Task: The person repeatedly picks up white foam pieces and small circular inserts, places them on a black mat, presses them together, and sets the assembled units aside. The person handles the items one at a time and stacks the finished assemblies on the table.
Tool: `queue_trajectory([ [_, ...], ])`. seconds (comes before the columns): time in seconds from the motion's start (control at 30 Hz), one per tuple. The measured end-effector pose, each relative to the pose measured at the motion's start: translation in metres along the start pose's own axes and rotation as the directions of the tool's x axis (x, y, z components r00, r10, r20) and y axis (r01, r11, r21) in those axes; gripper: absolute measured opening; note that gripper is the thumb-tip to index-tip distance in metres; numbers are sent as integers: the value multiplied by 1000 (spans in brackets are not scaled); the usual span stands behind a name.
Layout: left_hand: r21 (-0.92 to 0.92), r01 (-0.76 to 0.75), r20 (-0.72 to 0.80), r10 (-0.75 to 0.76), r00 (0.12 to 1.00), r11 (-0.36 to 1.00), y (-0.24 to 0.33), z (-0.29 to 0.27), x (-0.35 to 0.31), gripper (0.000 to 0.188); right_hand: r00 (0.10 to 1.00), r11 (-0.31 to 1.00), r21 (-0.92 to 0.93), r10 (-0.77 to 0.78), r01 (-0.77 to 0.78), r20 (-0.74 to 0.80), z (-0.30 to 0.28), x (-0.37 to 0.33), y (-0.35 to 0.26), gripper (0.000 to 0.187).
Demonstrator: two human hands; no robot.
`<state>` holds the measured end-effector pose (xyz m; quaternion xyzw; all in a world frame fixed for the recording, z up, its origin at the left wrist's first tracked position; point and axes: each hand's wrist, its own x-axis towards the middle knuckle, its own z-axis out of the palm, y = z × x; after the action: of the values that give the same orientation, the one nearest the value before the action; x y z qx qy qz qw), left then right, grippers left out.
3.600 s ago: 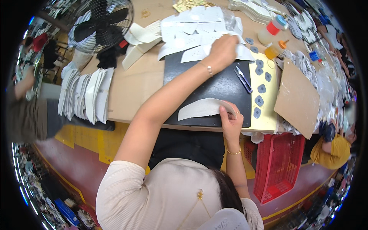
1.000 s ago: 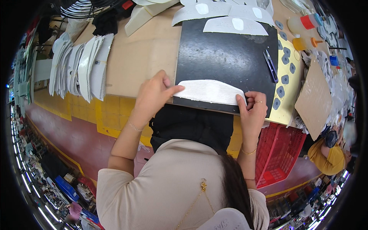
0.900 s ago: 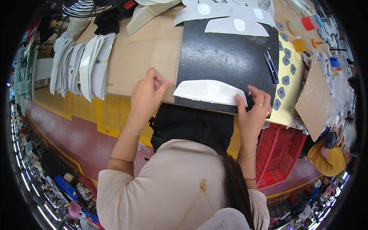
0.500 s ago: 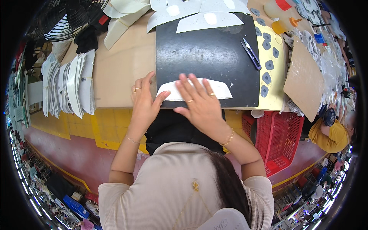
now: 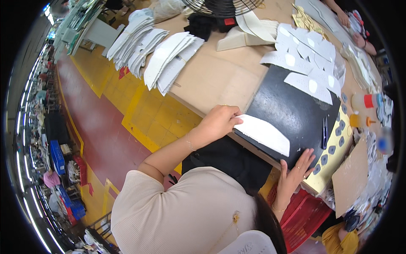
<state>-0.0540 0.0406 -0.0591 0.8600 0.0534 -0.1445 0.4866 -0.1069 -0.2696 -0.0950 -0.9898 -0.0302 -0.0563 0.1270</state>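
Observation:
A white, curved-edge flat piece (image 5: 265, 135) lies along the near edge of the black mat (image 5: 287, 101). My left hand (image 5: 220, 122) pinches its left end between thumb and fingers. Beyond the piece's right end, my right hand (image 5: 297, 172) lies with fingers spread on the mat's near right corner, holding nothing. Snips (image 5: 325, 133) with dark handles rest near the mat's right edge, just past my right hand. At the mat's far side are several similar white pieces (image 5: 320, 91) with glossy white ovals on them.
Stacks of white pieces (image 5: 169, 59) stand at the table's left edge. A yellow sheet (image 5: 320, 180) with grey patches lies right of the mat, beside a cardboard sheet (image 5: 350, 173). A black fan (image 5: 224, 5) is at the back; a red crate (image 5: 302, 220) sits below the table.
The view has swung toward the left. My right hand has moved off the white piece to the mat's right corner. My left hand has closed on the piece's left end.

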Motion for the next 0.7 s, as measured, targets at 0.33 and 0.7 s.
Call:
queue_trajectory([
  [0.33,-425,-119,-722,-257,642,898,-78,-154,-48,36,999,990,136,-49,46,17,-7,22,-22,69],
  [0.7,-412,-144,-292,19,956,900,-6,-79,91,40,964,920,288,-255,264,-71,7,62,-63,41],
])
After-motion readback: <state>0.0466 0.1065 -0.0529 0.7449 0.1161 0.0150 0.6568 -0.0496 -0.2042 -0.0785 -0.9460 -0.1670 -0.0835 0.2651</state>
